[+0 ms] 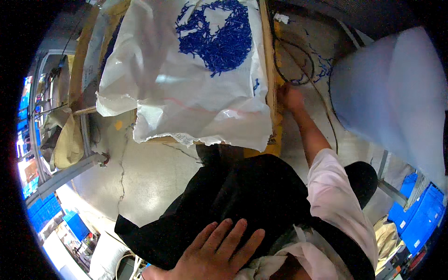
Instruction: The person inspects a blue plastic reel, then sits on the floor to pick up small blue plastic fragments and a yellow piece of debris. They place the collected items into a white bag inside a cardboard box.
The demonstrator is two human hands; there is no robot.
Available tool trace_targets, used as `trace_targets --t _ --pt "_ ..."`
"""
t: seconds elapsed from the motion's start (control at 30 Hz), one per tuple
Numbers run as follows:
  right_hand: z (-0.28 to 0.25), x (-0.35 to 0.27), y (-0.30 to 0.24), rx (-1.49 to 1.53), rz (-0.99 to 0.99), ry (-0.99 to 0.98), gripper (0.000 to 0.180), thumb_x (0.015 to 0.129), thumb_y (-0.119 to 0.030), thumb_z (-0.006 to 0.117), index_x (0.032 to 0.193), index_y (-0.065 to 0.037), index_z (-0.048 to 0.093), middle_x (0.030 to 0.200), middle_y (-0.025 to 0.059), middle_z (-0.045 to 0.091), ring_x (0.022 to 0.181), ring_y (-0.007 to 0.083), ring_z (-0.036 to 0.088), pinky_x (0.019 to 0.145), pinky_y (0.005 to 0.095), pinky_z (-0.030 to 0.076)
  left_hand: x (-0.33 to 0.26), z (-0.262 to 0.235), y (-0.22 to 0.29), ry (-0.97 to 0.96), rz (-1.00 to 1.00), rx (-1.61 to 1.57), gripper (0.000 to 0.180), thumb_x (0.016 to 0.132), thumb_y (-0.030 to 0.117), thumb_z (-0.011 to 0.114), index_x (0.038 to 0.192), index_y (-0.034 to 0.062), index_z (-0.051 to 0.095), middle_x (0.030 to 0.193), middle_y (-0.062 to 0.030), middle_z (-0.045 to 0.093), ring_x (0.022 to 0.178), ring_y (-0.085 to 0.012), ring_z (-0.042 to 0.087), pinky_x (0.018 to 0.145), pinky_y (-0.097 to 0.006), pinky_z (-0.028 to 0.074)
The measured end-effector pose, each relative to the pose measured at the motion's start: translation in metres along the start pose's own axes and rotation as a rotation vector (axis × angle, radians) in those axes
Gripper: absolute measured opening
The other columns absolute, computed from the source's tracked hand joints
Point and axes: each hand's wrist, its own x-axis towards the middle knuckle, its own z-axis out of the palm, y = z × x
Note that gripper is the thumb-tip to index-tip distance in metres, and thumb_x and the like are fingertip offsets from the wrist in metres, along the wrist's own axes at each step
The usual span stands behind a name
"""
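My left hand (214, 254) lies flat with fingers spread on the black cloth (242, 196) over my lap, holding nothing. Low on the right, my right hand (291, 98) reaches down beside the cardboard edge (270, 93). Its fingers are curled and partly hidden, so what they hold, if anything, does not show. A looped dark cable (311, 65) passes right by that hand. In front of me a crumpled white plastic sheet (177, 102) with a torn near edge spreads over the cardboard. A pile of short, thin blue pieces (228, 49) rests on the sheet.
More blue pieces (322, 67) are scattered on the grey floor (144, 182) at the right. Beyond them bulges a large pale translucent sheet (392, 88). Metal frame rails (70, 179) run along the left, a beige cloth (67, 144) hanging there. Blue bins (420, 219) stand at lower right.
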Motion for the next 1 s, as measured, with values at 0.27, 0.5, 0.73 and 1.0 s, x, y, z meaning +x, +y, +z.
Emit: trace_targets --t 0.27,0.5,0.73,1.0 --pt "0.057 -0.033 0.039 0.092 0.205 -0.234 0.044 0.09 -0.036 0.048 0.125 -0.01 0.05 0.106 0.02 0.062 0.093 0.0366 0.061 0.077 0.0421 0.049 -0.002 0.0 -0.007 0.175 0.143 0.118 0.044 0.085 0.022 0.046 0.129 0.016 0.047 0.124 -0.0117 0.053 0.109 -0.0269 0.053 0.097 -0.039 0.041" --pt "0.061 -0.048 -0.011 -0.107 0.172 -0.129 0.038 0.088 -0.029 0.05 0.12 -0.008 0.05 0.101 0.0172 0.06 0.09 0.0316 0.059 0.076 0.039 0.048 -0.022 0.014 -0.005 0.236 0.089 0.117 0.044 0.086 0.022 0.044 0.13 0.0159 0.046 0.121 -0.0098 0.055 0.11 -0.0257 0.054 0.097 -0.038 0.041" --pt "0.063 -0.049 -0.007 -0.05 0.159 -0.025 0.033 0.087 -0.022 0.052 0.116 -0.007 0.051 0.095 0.0144 0.058 0.086 0.0267 0.057 0.075 0.0359 0.047 -0.021 0.011 0.0 0.276 0.127 0.122 0.046 0.085 0.021 0.045 0.13 0.0137 0.045 0.12 -0.0112 0.054 0.11 -0.0266 0.053 0.095 -0.038 0.042" --pt "0.016 -0.022 -0.011 0.765 0.121 0.386 0.027 0.085 -0.015 0.054 0.111 -0.005 0.052 0.09 0.0111 0.055 0.083 0.021 0.054 0.073 0.0324 0.046 -0.031 0.008 -0.001 0.237 0.203 0.127 0.048 0.085 0.018 0.047 0.132 0.0089 0.043 0.122 -0.0149 0.052 0.111 -0.0284 0.053 0.094 -0.039 0.042"
